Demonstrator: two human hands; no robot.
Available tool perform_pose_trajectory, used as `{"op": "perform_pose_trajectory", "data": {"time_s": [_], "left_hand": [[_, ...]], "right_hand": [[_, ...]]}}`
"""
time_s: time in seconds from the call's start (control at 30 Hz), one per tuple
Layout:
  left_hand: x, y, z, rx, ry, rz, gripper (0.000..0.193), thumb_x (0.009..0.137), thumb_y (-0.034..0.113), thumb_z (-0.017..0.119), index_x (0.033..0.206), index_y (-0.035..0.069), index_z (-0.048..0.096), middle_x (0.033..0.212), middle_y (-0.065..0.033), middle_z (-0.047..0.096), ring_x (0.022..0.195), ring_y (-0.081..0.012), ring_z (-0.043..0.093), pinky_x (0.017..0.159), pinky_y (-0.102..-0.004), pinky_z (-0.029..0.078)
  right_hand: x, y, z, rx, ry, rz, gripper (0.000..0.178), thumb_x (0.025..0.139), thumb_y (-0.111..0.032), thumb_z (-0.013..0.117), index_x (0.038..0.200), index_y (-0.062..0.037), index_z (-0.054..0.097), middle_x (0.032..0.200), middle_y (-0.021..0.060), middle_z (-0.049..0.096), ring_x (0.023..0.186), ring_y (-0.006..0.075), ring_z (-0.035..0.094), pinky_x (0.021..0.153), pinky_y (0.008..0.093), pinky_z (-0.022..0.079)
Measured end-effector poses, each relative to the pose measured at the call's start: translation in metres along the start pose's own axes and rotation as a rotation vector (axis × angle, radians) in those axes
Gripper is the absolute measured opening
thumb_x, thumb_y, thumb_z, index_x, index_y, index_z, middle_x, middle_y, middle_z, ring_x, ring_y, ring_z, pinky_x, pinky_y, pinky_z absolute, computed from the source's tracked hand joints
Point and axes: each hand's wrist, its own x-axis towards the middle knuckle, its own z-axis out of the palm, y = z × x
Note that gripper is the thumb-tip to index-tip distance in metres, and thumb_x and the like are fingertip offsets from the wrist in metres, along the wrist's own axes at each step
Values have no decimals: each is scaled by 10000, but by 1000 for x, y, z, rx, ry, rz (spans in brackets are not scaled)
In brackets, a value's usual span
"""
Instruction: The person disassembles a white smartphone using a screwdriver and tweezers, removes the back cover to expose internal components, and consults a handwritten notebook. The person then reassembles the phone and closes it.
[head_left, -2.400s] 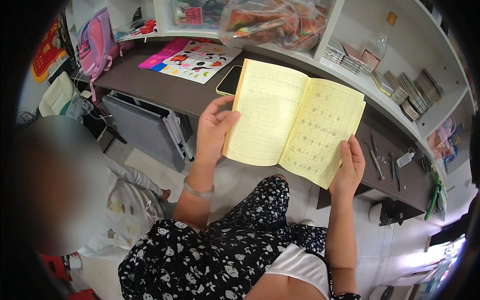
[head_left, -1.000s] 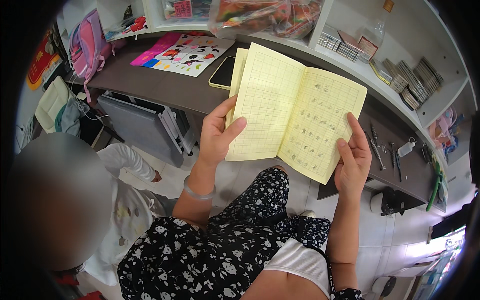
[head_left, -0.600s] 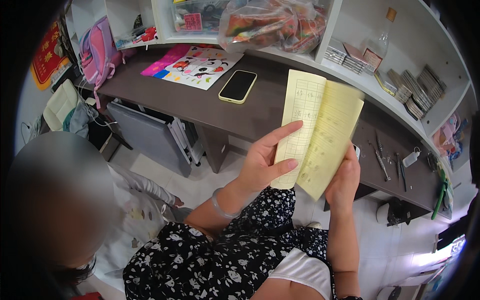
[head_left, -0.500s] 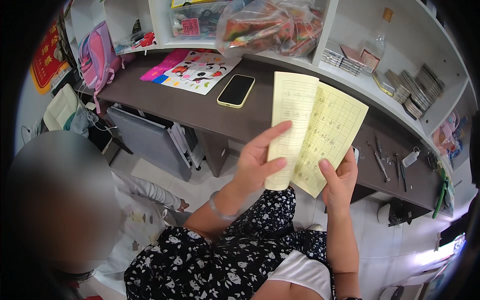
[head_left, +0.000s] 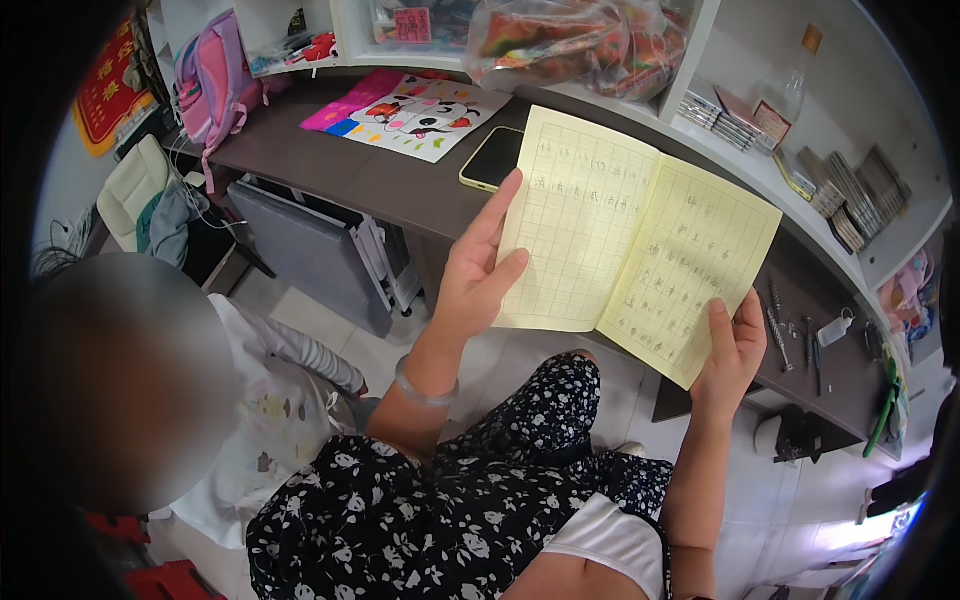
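Spread wide before me is a yellow exercise book [head_left: 570, 240] with gridded pages and rows of handwritten characters. My left hand [head_left: 478, 265] grips its left edge, thumb on the page and fingers behind. At the lower right edge my right hand [head_left: 732, 350] holds the other page the same way, thumb on top. Part of a phone [head_left: 490, 165] with a pale yellow case shows on the dark desk [head_left: 270, 150] behind the book's upper left corner; the rest of it is hidden.
A person [head_left: 255, 400] in a white top stands at my left. On the desk lie a colourful drawing [head_left: 420, 115], thin metal tools [head_left: 778, 325] and a small white bottle [head_left: 833, 328]. A pink-purple backpack [head_left: 210, 90] is at the far left. Shelves behind hold a plastic bag [head_left: 570, 45] and a glass bottle [head_left: 780, 85].
The left page, partly curled before, is now opened out flat. My left hand has moved left and my right hand right. The book now covers part of the phone.
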Motion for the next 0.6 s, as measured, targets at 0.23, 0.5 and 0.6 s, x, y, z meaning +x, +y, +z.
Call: {"op": "perform_pose_trajectory", "data": {"time_s": [0.23, 0.5, 0.6], "left_hand": [[0, -1, -1, 36, 24, -8, 651, 825, -95, 423, 1427, 10, 200, 1327, -166, 453, 1206, -159, 442, 1006, -269, 308], [1, -2, 3, -6, 43, -9, 654, 819, -101, 419, 1426, 8, 203, 1321, -170, 459, 1201, -155, 449, 999, -262, 313], [1, -3, 3, -12, 42, -14, 648, 821, -99, 423, 1424, 5, 206, 1322, -171, 459, 1203, -157, 450, 999, -263, 315]], "right_hand": [[1, 0, -1, 14, -13, 13, 328, 890, -16, 517, 1196, 92, 473, 1060, 121, 603, 928, 113, 570, 819, 227, 440], [2, -1, -6, 29, 19, 29, 340, 881, -10, 520, 1200, 96, 472, 1066, 132, 605, 941, 119, 577, 823, 228, 439], [2, 0, -9, 40, 9, 23, 340, 879, -8, 518, 1200, 96, 474, 1075, 137, 604, 945, 122, 580, 826, 229, 439]]}}
